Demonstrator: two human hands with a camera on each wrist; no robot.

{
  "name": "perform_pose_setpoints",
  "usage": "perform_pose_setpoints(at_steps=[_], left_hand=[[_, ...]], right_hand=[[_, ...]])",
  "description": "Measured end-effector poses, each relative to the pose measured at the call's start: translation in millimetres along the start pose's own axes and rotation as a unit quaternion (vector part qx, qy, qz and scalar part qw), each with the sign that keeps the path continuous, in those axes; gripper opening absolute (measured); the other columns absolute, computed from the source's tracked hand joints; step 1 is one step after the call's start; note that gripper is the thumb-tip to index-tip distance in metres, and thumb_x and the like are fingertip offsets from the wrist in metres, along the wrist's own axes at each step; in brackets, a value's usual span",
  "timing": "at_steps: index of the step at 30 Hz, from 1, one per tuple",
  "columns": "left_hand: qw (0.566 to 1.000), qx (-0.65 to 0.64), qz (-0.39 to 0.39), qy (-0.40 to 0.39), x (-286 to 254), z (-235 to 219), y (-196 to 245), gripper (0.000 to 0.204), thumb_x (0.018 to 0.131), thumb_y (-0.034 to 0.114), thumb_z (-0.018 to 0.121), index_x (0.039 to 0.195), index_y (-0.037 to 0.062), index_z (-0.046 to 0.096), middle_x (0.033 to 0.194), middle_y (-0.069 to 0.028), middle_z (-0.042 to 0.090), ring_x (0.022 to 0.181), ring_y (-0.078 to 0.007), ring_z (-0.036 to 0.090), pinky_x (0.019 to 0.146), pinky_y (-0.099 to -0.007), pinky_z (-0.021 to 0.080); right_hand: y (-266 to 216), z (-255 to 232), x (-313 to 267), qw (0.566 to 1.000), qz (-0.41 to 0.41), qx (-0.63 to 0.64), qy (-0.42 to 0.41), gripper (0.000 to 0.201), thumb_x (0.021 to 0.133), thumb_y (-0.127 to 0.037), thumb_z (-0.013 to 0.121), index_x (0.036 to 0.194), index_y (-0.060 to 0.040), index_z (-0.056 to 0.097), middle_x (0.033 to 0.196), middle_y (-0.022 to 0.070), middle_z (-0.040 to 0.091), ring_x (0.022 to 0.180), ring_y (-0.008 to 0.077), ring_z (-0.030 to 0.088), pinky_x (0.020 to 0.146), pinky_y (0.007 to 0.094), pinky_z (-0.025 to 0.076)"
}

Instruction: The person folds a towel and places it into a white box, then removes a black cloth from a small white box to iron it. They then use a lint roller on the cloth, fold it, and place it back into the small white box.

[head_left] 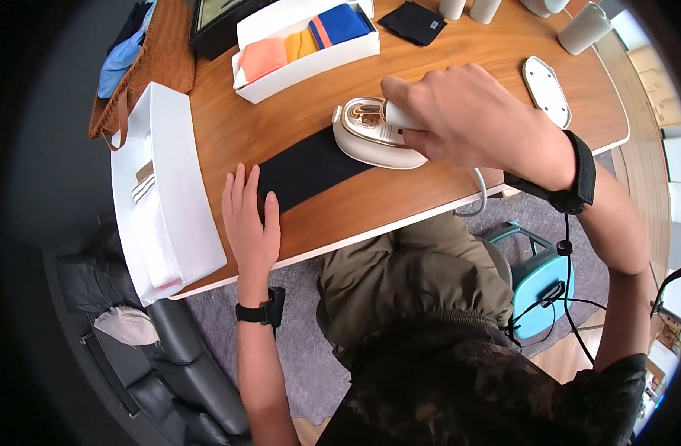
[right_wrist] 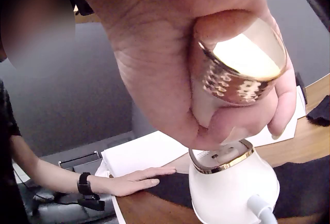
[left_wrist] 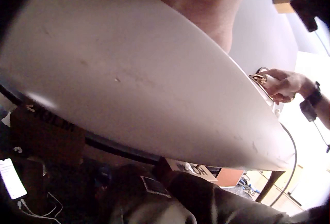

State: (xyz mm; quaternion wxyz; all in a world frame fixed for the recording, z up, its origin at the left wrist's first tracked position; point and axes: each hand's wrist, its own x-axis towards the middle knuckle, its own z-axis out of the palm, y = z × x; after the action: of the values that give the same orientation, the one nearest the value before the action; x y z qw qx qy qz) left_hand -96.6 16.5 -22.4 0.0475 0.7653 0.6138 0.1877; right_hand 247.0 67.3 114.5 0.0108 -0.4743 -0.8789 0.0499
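Observation:
A black cloth strip (head_left: 307,172) lies flat on the wooden table, with a white and gold iron (head_left: 377,149) standing on its right part. My right hand (head_left: 478,115) grips the iron's handle; in the right wrist view, fingers of the right hand (right_wrist: 206,69) curl round it above the white body (right_wrist: 232,188). My left hand (head_left: 252,227) lies with straight fingers at the cloth's left end, fingertips touching its edge. In the left wrist view only part of the left hand or wrist (left_wrist: 206,7) shows above the table edge.
A white box (head_left: 184,201) holding white items stands at the left. Behind are a box of coloured folded cloths (head_left: 310,63), a folded black cloth (head_left: 412,24) and white cylinders. A white tray (head_left: 547,93) lies right; the iron's cord (head_left: 480,195) hangs over the front edge.

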Motion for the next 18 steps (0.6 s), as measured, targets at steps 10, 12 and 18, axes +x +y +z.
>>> perform_pose_setpoints(at_steps=[10, 12, 18], left_hand=[[1.000, -0.004, -0.010, 0.000, -0.7, -3.8, 2.3, 0.049, 0.105, 0.027, 0.056, 0.150, 0.0078, 0.055, 0.162, -0.0146, 0.046, 0.153, -0.0390, 0.035, 0.123, -0.0521, 0.029], [1.000, -0.004, -0.013, -0.003, -1.5, -3.2, 3.6, 0.049, 0.105, 0.028, 0.056, 0.150, 0.0080, 0.055, 0.162, -0.0143, 0.045, 0.152, -0.0396, 0.035, 0.123, -0.0527, 0.029], [1.000, -0.007, -0.012, -0.005, -0.9, -5.1, 4.9, 0.048, 0.105, 0.027, 0.056, 0.150, 0.0078, 0.055, 0.163, -0.0141, 0.044, 0.152, -0.0397, 0.034, 0.123, -0.0527, 0.029]], right_hand=[[3.7, -7.2, -2.3, 1.000, -0.007, 0.008, -0.015, 0.029, 0.089, -0.019, 0.071, 0.104, 0.0031, 0.060, 0.070, 0.0168, 0.068, 0.070, 0.0373, 0.071, 0.063, 0.0463, 0.055], [5.0, -6.7, -1.7, 1.000, 0.004, 0.024, -0.019, 0.028, 0.089, -0.019, 0.072, 0.101, 0.0027, 0.059, 0.070, 0.0168, 0.068, 0.069, 0.0372, 0.071, 0.062, 0.0464, 0.055], [6.6, -4.2, -0.4, 1.000, -0.005, -0.004, -0.007, 0.027, 0.088, -0.018, 0.072, 0.100, 0.0023, 0.058, 0.069, 0.0172, 0.067, 0.068, 0.0375, 0.070, 0.060, 0.0470, 0.055]])
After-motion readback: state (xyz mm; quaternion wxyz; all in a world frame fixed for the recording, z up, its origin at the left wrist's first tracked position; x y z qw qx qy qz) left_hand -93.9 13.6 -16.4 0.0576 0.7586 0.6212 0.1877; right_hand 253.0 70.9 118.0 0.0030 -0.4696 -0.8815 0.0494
